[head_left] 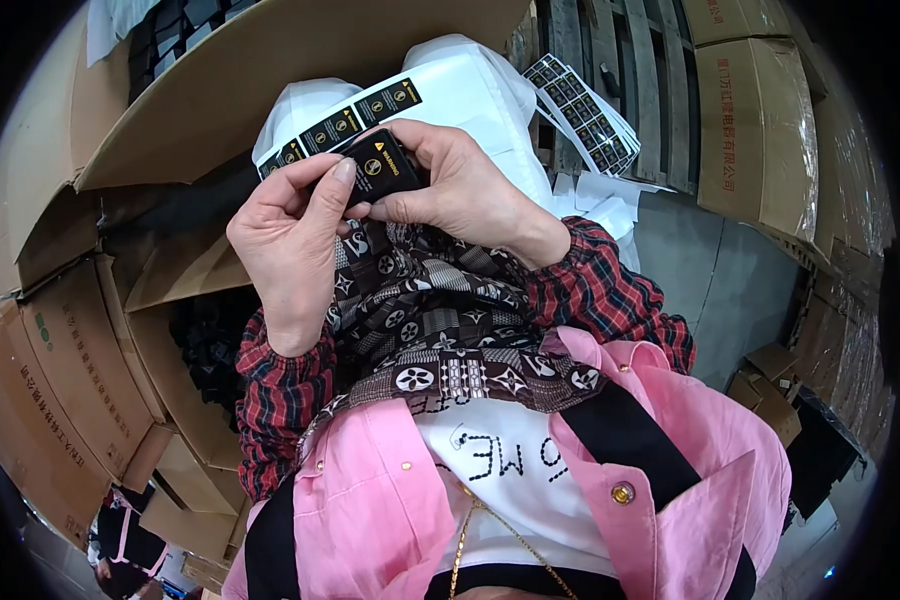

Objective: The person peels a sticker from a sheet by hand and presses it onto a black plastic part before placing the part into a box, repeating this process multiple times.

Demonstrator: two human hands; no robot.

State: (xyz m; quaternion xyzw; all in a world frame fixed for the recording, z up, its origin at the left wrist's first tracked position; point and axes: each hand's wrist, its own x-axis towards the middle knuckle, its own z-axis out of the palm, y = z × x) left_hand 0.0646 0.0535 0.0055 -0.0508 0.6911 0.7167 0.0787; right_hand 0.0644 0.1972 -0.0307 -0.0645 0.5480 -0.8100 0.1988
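Note:
Between my hands is a small black part with a black-and-yellow WARNING label (382,165) on its upper face. My right hand (465,190) grips the part from its right side, thumb below and fingers behind it. At its left edge my left hand (288,235) is closed, with thumb and index finger pressed together against the label's edge. Whether the label is fully flat there is hidden by the fingertips. Just beyond the hands, a strip of matching warning labels (330,130) lies on a white sheet over a white-wrapped support (470,75).
An open cardboard box (300,50) stands ahead, with black parts (170,45) behind its flap. More black parts (210,345) fill a box at left. Label sheets (585,115) lie by a wooden pallet (660,90) at right, beside stacked cartons (745,130).

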